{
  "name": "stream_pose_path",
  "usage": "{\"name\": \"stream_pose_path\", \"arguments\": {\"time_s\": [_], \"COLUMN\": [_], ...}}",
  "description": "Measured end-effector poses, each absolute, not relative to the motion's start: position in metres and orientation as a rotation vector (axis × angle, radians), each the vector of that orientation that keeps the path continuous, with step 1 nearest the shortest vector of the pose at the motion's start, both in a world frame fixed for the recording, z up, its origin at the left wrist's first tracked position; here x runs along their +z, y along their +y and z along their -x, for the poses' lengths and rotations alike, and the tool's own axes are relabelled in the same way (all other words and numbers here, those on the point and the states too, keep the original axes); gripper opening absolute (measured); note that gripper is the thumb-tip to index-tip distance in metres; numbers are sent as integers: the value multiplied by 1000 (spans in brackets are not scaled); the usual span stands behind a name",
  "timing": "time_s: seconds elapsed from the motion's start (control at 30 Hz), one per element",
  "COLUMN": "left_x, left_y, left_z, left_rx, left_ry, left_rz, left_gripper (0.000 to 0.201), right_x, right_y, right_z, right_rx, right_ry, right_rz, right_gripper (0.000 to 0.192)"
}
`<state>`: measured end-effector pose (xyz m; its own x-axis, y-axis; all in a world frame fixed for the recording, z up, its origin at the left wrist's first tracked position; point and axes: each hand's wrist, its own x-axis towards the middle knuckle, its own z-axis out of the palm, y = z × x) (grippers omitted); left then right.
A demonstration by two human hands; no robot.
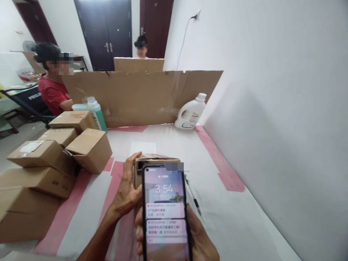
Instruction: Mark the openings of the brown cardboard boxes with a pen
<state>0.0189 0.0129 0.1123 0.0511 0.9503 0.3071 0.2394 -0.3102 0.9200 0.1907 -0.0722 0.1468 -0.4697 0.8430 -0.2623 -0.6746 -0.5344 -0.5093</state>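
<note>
The person's left hand (129,183) is curled around the left side of a small brown cardboard box (156,159), with a finger reaching its top edge; how firmly it presses cannot be told. The right hand (200,235) is wrapped around a black-edged smartphone (165,214), fingers along its left side and the base of the thumb on its right. The smartphone stands in front of the small box at the near middle of a white-covered table (214,214) with pink strips (233,181), its lit screen reading 3:54 above 2 larger message panels. Just right of it lies a slim black-and-clear pen (192,194). To the left, 6 brown cardboard cartons (88,148) are grouped, some stacked, beside a plastic bottle of green liquid (100,117). On the far side stands a wide brown cardboard panel (144,98), with a white plastic jug (191,113) near its right end. Beyond, a person in a red shirt (53,92) sits at the far left, and another person (141,45) shows above the panel.
</note>
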Motion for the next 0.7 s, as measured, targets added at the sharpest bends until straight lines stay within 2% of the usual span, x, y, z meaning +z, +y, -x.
{"name": "stream_pose_path", "arguments": {"time_s": [0.07,0.17,0.3,0.47,0.7], "left_x": [112,113,119,127,109], "left_y": [24,46,76,103,123], "left_z": [-18,-18,-16,-13,-10], "left_rx": [1266,1229,1210,1216,1248], "left_ry": [1206,1218,1242,1239,1180], "left_rz": [-1616,-1514,-1412,-1267,-1234], "left_gripper": [75,77,70,63,57], "right_x": [148,134,72,-15,-45], "right_y": [-73,-68,-56,-53,-58], "right_z": [-207,-238,-266,-261,-272], "right_rx": [1912,1596,1246,1020,663], "right_ry": [-369,-306,-221,-766,-1264], "right_rz": [649,774,1158,1567,1863], "right_gripper": [70,64,58,61,62]}}
